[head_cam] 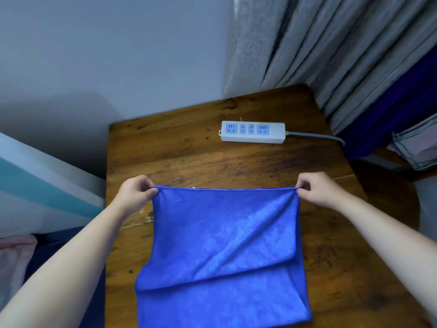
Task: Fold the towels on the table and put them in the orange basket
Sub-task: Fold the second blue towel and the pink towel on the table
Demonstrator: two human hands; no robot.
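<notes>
A blue towel (pixel 222 245) lies on the dark wooden table (pixel 189 152), its near part doubled over in a loose fold. My left hand (pixel 137 190) pinches the towel's far left corner. My right hand (pixel 314 188) pinches the far right corner. The far edge is stretched straight between both hands, slightly above the tabletop. No orange basket is in view.
A white power strip (pixel 253 131) with blue sockets lies at the back of the table, its grey cable (pixel 316 136) running off to the right. Grey curtains (pixel 331 48) hang behind. A wall stands to the left, and cloth (pixel 418 147) hangs at the right.
</notes>
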